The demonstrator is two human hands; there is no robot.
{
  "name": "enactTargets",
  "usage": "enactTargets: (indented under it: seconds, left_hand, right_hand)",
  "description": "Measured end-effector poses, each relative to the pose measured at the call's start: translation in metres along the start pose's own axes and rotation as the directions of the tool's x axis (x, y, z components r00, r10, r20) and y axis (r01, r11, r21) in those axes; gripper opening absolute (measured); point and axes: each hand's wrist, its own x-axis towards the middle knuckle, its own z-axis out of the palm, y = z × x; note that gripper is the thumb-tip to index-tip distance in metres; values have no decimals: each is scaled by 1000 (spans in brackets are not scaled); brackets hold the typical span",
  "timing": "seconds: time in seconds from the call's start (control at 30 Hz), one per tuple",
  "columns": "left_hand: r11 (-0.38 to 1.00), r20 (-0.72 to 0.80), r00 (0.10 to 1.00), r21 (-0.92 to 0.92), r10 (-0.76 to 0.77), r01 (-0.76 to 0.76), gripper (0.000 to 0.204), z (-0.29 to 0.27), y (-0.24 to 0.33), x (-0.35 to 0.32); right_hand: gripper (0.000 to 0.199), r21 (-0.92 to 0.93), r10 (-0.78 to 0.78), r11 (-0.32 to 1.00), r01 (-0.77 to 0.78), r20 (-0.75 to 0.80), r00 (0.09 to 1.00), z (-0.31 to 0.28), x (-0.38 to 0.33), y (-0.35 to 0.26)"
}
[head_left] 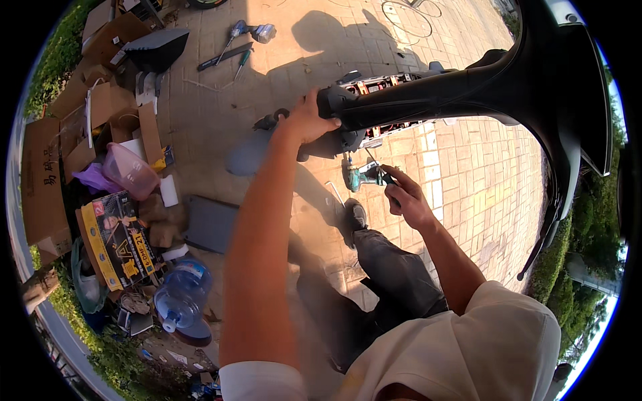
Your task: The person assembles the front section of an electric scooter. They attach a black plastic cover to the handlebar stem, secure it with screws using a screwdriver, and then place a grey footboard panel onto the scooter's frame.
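Observation:
A black scooter (428, 97) stretches from the upper middle to the right, with light-coloured parts and red and orange bits showing along its open lower section. My left hand (307, 122) lies over its black near-left end, fingers bent around the edge. Below that section, my right hand (408, 200) is closed around the dark handle of a screwdriver (372, 158). Its thin shaft points up and left toward the scooter's underside; whether the tip touches anything, I cannot tell. Just left of this hand, a teal cordless drill (361, 176) is on the paving.
Another cordless drill (251, 31) lies on the paving at the upper left, beside a green-handled screwdriver (244, 61). Cardboard boxes (43, 187), a pink plastic tub (130, 170), a large water bottle (182, 294) and a grey panel (210, 224) crowd the left side.

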Motion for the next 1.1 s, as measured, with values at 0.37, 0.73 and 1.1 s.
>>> enactTargets:
  seconds: [0.37, 0.73, 1.1]
  left_hand:
    - [991, -124, 984, 33, -125, 130, 85, -3, 34, -21]
    - [965, -123, 971, 137, -206, 222, 87, 1, 42, -24]
    - [977, -40, 980, 75, -195, 197, 85, -10, 37, -27]
  right_hand:
    - [35, -782, -497, 541, 309, -1, 868, 72, 21, -61]
    - [36, -897, -272, 419, 141, 23, 962, 80, 27, -99]
    - [43, -765, -216, 639, 82, -76, 974, 90, 19, -86]
